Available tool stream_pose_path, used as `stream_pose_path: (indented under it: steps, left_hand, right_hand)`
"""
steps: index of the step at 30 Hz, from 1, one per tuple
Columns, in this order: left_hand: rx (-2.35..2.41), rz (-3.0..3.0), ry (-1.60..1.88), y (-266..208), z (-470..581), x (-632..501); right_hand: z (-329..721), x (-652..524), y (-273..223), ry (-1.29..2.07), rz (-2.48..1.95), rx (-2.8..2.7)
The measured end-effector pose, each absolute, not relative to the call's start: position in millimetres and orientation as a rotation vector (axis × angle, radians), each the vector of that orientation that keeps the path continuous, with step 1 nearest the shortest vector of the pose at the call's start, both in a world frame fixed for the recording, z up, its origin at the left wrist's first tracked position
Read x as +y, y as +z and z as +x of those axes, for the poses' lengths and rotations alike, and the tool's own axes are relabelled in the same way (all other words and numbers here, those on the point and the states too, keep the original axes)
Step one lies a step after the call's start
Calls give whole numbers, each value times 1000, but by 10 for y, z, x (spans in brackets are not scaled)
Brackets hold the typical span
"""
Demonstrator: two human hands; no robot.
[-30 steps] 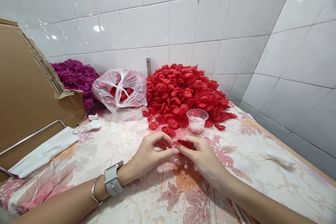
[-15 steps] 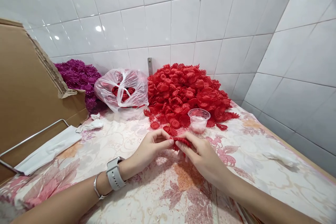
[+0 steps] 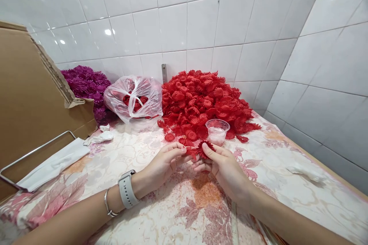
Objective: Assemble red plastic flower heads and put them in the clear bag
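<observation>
My right hand (image 3: 220, 162) pinches a dark red scalloped flower piece (image 3: 204, 148) between its thumb and fingers, the thumb lying on top. Close beside it, the fingertips of my left hand (image 3: 171, 157) are closed on the edge of a brighter red flower piece (image 3: 191, 153), which reaches toward the right hand. Whether the two pieces are joined I cannot tell. Just beyond both hands rises a heap of red flower pieces (image 3: 198, 101). A clear plastic cup (image 3: 217, 132) with whitish contents stands at the front of the heap.
A knotted clear plastic bag (image 3: 143, 84) with red pieces inside sits left of the heap. Purple flower pieces (image 3: 86, 86) lie behind a cardboard box (image 3: 43, 80). White paper (image 3: 54, 164) rests near a metal wire frame (image 3: 37, 149). Floral cloth (image 3: 138, 214) covers the table; tiled walls stand behind and right.
My right hand has turned, so its thumb now lies over the dark red flower piece, which shows its face. The hands have drawn slightly apart, exposing the brighter red piece between them.
</observation>
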State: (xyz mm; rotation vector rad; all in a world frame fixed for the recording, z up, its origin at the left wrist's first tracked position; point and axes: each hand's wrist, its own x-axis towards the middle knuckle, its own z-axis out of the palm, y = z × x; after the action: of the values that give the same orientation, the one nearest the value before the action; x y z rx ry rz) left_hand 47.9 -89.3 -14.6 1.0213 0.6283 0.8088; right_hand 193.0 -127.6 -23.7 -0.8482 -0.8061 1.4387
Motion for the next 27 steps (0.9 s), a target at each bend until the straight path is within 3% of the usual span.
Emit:
stream_pose_path:
  steps: [17, 27]
  left_hand:
    - [678, 1065, 925, -165, 494, -794]
    - [979, 1932, 1178, -241, 371, -591]
  right_hand:
    - [1980, -1239, -192, 1499, -826, -511]
    - [1988, -1220, -224, 1449, -946, -862]
